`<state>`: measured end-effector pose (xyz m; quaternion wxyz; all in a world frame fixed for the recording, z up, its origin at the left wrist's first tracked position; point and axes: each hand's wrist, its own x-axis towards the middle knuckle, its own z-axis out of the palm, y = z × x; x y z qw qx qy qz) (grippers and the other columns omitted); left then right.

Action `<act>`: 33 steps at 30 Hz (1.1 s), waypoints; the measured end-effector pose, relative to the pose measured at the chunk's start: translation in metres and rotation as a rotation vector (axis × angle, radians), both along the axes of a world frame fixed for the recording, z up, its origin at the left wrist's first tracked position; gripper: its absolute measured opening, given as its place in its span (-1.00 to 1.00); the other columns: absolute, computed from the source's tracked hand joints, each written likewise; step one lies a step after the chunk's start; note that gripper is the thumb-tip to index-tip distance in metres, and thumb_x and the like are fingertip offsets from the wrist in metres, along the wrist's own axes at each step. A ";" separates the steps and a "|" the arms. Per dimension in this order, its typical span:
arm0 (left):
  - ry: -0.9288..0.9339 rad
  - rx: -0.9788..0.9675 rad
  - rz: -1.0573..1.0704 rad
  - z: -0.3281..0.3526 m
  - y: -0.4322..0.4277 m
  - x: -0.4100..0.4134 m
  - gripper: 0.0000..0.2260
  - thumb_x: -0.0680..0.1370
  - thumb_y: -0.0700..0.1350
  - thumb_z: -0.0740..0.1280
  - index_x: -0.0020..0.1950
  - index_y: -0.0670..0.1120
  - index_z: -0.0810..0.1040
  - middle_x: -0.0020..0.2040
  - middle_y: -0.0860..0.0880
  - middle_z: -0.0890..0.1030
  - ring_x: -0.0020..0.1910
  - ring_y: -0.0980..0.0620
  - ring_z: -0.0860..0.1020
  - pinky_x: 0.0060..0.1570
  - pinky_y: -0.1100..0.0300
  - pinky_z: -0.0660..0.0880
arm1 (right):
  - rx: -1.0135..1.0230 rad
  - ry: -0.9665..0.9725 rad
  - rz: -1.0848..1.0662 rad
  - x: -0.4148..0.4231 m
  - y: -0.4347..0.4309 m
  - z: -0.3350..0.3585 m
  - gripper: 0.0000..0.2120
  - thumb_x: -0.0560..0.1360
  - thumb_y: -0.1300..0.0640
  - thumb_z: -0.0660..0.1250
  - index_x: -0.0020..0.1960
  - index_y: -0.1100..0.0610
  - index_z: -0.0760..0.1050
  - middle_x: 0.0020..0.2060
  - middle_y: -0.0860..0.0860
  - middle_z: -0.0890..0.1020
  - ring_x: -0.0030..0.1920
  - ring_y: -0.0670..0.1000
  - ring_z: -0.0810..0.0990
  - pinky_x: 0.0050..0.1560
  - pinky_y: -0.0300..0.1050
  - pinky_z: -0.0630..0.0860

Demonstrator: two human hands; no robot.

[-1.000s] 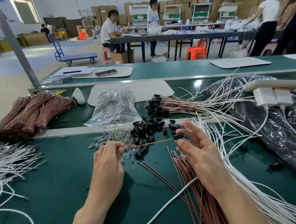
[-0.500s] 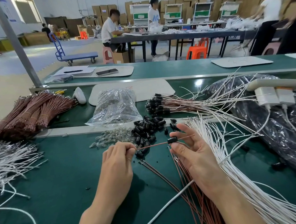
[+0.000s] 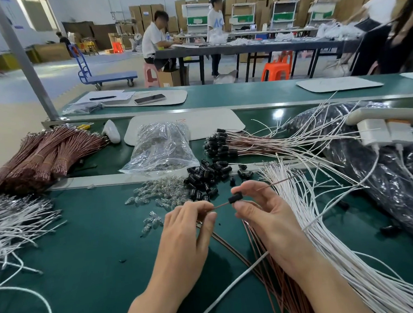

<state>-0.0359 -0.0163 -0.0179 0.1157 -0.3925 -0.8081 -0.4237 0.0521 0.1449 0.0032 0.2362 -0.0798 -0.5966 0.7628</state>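
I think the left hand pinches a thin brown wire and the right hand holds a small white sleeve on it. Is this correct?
Not quite. The head view shows that the sleeve is black, not white. The rest holds: the left hand pinches the thin brown wire and the right hand holds the sleeve on it.

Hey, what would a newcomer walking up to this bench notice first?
Dead centre, the left hand pinches a thin brown wire while the right hand pinches a black cap threaded on it. Just behind lies a pile of black caps, white wires fan out on the right, and bundled brown wires lie far left.
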 end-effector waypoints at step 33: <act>-0.147 -0.011 -0.030 0.013 0.006 0.009 -0.87 0.62 0.20 0.17 0.14 0.28 0.40 0.06 0.37 0.47 0.14 0.25 0.49 0.07 0.22 0.47 | -0.458 0.189 -0.307 0.021 0.051 0.017 -0.80 0.59 0.25 0.27 0.10 0.17 0.66 0.06 0.13 0.71 -0.03 0.02 0.70 -0.06 -0.17 0.66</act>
